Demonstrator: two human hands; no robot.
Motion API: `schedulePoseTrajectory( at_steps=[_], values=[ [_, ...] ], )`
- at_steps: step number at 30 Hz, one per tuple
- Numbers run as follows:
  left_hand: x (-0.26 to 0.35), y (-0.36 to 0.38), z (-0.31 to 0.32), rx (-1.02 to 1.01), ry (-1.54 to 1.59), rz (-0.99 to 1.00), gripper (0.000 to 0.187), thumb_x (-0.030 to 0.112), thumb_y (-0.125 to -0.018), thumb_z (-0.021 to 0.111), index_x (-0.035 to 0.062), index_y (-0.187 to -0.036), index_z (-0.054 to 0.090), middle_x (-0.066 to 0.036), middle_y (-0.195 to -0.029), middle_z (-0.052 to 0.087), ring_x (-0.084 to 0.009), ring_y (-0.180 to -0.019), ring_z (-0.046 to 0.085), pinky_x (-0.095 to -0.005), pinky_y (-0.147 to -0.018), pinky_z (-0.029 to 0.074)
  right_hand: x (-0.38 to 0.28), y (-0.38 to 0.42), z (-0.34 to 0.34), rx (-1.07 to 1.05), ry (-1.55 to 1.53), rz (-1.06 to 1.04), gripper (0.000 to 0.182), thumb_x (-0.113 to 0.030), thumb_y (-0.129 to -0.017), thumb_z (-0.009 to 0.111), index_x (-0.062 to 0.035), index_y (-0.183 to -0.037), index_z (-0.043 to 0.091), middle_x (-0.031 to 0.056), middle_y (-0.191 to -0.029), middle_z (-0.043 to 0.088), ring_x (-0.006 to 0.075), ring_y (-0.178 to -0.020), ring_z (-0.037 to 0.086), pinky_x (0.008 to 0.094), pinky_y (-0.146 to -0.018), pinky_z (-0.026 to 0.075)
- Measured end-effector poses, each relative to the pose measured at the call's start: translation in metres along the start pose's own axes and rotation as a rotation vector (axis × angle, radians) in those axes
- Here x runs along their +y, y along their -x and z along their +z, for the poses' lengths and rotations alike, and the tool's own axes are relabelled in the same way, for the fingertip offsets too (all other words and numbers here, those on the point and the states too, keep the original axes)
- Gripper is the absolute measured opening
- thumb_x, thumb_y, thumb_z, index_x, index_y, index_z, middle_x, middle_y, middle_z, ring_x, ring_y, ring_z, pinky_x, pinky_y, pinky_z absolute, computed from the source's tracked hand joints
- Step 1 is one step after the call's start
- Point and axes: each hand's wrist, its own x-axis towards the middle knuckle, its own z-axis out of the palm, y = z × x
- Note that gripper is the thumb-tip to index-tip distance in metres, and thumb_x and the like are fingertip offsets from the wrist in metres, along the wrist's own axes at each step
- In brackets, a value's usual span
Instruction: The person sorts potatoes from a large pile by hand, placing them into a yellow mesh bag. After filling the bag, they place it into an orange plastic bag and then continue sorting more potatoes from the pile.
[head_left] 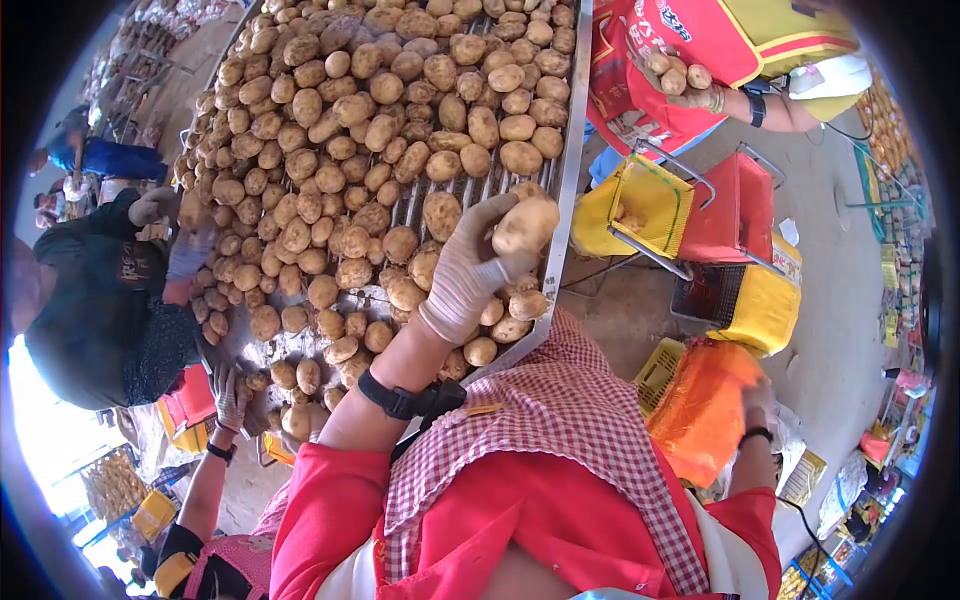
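Note:
My left hand point(462, 285), in a striped work glove, is raised over the roller table and closed round a large pale potato point(526, 226). Below and beyond it, many potatoes point(330, 180) cover the metal rollers point(408, 208). My right hand point(759, 402) is low on my right, beside an orange plastic bag point(700, 410) that lines a container. That hand is smeared by motion, so its fingers and anything in them cannot be made out.
The table's metal rim point(568, 150) runs past my apron. Yellow point(625, 210) and red point(715, 215) bins, plus a yellow-lined crate point(765, 305), stand on the right. Opposite, a person holds several potatoes point(675, 75). Other workers' gloved hands point(228, 395) reach in from the left.

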Motion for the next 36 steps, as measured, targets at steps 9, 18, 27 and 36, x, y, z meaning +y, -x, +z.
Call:
schedulePoseTrajectory(
  at_steps=[9,18,27,36],
  values=[
    [0.013,0.019,0.005,0.133,-0.03,0.008,0.068,-0.003,-0.075,0.077,0.0015,-0.135,0.046,-0.011,-0.126,0.055,-0.0187,-0.117,0.055,-0.0324,-0.099,0.049,-0.403,0.184,-0.118,-0.728,-1.394,-1.092,0.065,-0.036,-0.086,0.071,0.0011,-0.136,0.05,0.0139,-0.127,0.059,0.018,-0.111,0.058,0.0337,-0.098,0.045],
    [0.0,0.037,-0.026,0.297,-0.711,0.081,0.061,0.014,-0.077,0.077,0.0025,-0.131,0.052,-0.014,-0.113,0.059,-0.0269,-0.108,0.058,-0.0365,-0.094,0.049,-0.439,0.142,-0.107,-0.169,-0.914,-1.148,0.043,-0.014,-0.075,0.075,-0.0024,-0.114,0.06,0.0099,-0.102,0.063,0.0191,-0.093,0.063,0.0317,-0.085,0.052],
    [0.007,0.004,-0.191,0.906,-1.374,0.043,0.063,0.035,-0.081,0.072,0.0143,-0.136,0.049,-0.016,-0.136,0.051,-0.0338,-0.124,0.05,-0.0456,-0.106,0.036,-0.455,0.028,-0.122,0.517,-0.226,-1.197,0.055,-0.017,-0.076,0.075,-0.0052,-0.127,0.056,0.0174,-0.13,0.056,0.0361,-0.12,0.052,0.045,-0.105,0.039],
    [-0.002,0.029,-0.184,0.779,-1.719,-0.066,0.027,0.039,-0.081,0.067,0.0215,-0.102,0.071,-0.006,-0.131,0.056,-0.0331,-0.128,0.044,-0.0576,-0.113,0.022,-0.514,0.102,-0.161,0.299,-1.037,-1.237,0.033,-0.019,-0.097,0.057,0.0,-0.123,0.059,0.0132,-0.121,0.063,0.0273,-0.112,0.058,0.0371,-0.098,0.045]
  ],
)
